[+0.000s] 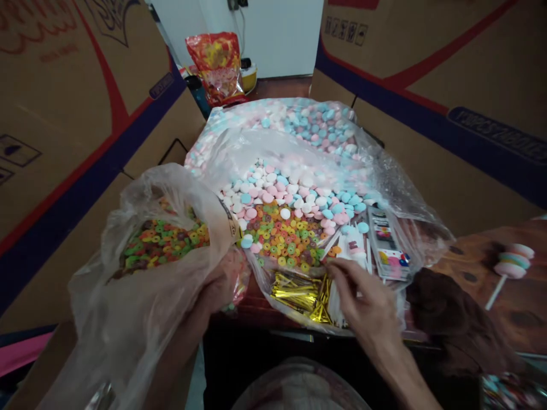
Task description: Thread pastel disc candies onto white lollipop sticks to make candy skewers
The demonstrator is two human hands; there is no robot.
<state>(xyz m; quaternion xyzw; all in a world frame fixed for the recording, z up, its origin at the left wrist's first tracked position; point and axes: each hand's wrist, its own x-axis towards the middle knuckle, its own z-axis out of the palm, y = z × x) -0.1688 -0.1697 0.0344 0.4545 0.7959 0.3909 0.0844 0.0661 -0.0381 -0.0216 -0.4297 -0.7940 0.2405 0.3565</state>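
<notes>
My left hand [217, 285] is at the right side of a clear plastic bag [106, 307] of colourful ring-shaped candy [166, 242]. Plastic film partly covers this hand and its fingers are blurred, so its grip is unclear. A small pinkish clear packet [241, 279] lies against it. My right hand [363, 302] has thumb and fingertips pinched together beside a white stick [331, 245]; what they hold, if anything, is hidden. Just left of those fingertips are loose candy rings [286, 236] and gold twist ties [297, 290]. Pink, blue and white round candies [273, 191] spread behind the rings.
Large cardboard boxes [141, 125] [410, 131] stand on both sides. A red candy bag [217, 65] stands at the back. On the right are a clear plastic case [387, 245], a brown cloth [448, 313] and a layered candy on a stick [513, 262].
</notes>
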